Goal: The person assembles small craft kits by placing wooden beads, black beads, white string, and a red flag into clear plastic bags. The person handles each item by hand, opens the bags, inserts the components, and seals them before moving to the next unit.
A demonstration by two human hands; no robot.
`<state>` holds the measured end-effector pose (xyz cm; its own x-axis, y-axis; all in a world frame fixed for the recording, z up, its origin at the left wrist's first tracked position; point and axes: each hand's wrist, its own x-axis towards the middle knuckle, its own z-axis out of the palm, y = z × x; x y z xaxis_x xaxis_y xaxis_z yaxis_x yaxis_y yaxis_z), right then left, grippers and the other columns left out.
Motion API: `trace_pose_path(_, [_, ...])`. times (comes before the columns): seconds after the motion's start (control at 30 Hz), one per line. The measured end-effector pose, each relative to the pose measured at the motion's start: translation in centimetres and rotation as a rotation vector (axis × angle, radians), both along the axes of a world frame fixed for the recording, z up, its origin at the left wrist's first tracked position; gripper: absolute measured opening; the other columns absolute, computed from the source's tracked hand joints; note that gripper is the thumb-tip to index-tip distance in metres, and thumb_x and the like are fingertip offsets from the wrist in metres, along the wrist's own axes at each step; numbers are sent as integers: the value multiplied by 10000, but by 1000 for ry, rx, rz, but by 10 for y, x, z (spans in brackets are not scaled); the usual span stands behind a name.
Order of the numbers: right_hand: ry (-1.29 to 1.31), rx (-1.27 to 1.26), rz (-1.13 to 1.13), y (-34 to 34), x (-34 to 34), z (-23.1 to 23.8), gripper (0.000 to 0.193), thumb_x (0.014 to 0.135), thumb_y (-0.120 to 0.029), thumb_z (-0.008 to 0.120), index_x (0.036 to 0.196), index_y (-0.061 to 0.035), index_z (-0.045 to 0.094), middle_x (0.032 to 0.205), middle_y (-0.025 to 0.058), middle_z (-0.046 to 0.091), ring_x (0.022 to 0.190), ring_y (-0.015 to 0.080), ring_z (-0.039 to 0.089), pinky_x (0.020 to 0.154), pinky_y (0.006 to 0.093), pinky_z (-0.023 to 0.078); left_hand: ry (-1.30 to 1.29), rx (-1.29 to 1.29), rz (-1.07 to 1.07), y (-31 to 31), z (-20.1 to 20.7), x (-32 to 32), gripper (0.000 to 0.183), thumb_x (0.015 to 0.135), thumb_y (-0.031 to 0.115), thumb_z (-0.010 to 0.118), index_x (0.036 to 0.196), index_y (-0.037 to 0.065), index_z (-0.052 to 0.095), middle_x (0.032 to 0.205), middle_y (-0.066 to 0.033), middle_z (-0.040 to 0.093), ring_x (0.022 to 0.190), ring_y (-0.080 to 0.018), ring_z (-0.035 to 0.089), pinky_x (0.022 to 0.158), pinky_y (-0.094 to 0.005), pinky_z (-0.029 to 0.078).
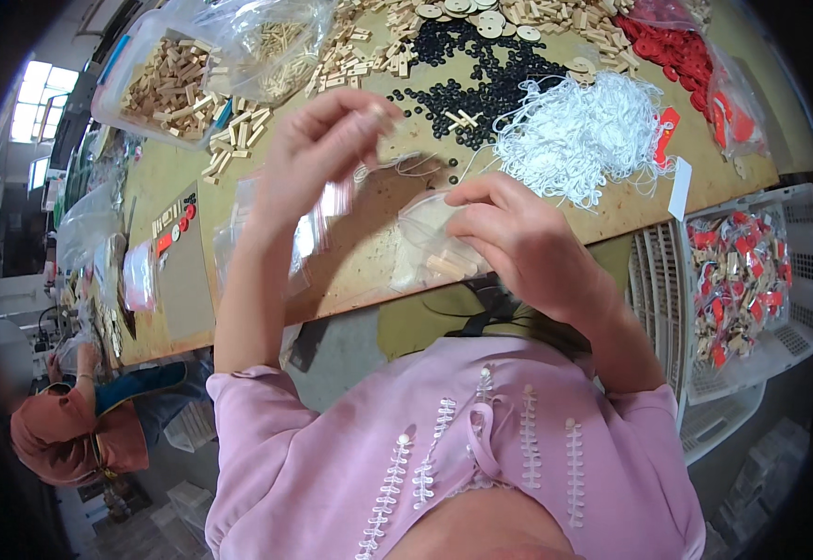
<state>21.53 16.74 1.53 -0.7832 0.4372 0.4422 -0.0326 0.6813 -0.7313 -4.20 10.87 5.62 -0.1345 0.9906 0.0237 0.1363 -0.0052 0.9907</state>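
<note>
just left of the right hand (528,233), on the worktop (364,271), is a clear bag (416,219); the hand's fingertips touch it, though i cannot tell whether they clamp it. inside, below those fingertips, wooden pieces (451,265) lie lengthwise, roughly left to right. the left hand (343,135) is farther off, up and left of the bag, fingertips together, any held thing too blurred to name. no brand, label or writing is readable.

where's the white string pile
In the head view, the white string pile lies on the table beyond the right hand, just right of the black rings.
</note>
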Motion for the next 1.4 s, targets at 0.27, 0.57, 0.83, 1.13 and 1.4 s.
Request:
trace_pose_path(0.27, [31,-34,23,-12,-11,4,174,842,39,716,1004,-21,730,1127,165,661,1017,317,677,847,372,556,519,-3,-92,-37,12,47,146,915,147,760,1014,46,723,660,-31,545,592,-84,496,534,-251,388])
trace_pose_path(0.57, [-21,-10,-19,-7,-2,7,193,804,82,706,965,-23,729,1177,164,671,1032,314,681,849,380,561,736,354,-64,-10,8,51,107,917,128,733,991,54,706,874,-111,666,733,-266,681,638,-363,539])
trace_pose_path(0.83, [40,-117,20,-16,29,-9,231,821,102,695,1015,-24,698,1163,152,665,979,310,684,815,364,555,885,222,-159,68,-46,10,179,890,49,721,1068,44,738,952,-139,681,801,-277,688,738,-371,555])
trace_pose_path(1.13, [5,-127,-17,-16,44,-15,198,833,72,716,1007,-22,698,1085,141,653,924,313,680,793,371,545,991,56,-212,102,-64,20,140,860,82,752,993,37,745,868,-129,719,791,-269,710,735,-368,566])
trace_pose_path(1.4, [-46,-111,-11,-15,42,-13,172,850,63,701,1007,-8,694,1086,144,650,928,320,679,795,378,545,1072,-110,-255,113,-58,18,143,853,148,761,928,26,760,821,-128,756,734,-255,730,705,-358,573])
